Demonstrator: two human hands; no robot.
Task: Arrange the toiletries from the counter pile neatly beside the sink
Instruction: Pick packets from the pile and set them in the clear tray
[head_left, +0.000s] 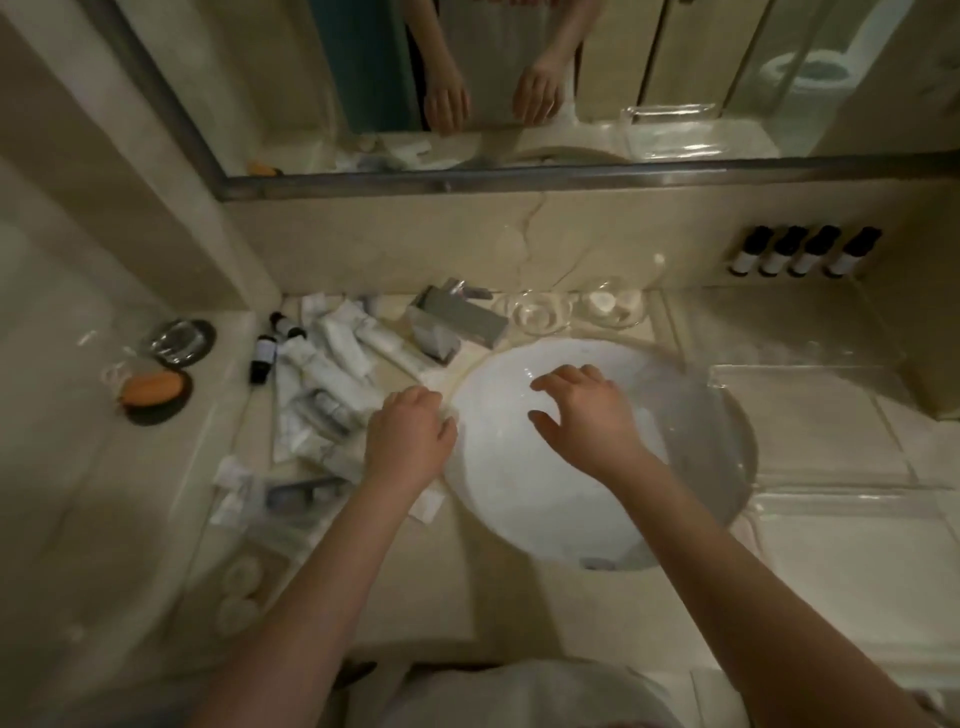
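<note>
Two hands working: your left hand (410, 436) curls onto the pile (322, 384), grip unclear. Right hand (587, 415) spread above the sink (519, 493), likely ready to receive.

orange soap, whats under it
A dark round dish; only its rim shows around the orange soap. The dish's middle is covered by the soap, so cannot be seen.

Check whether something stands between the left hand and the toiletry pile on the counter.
Nothing visible does. The left hand is at the right edge of the toiletry pile, beside the sink. Its fingers curl down, so contact cannot be confirmed.
</note>
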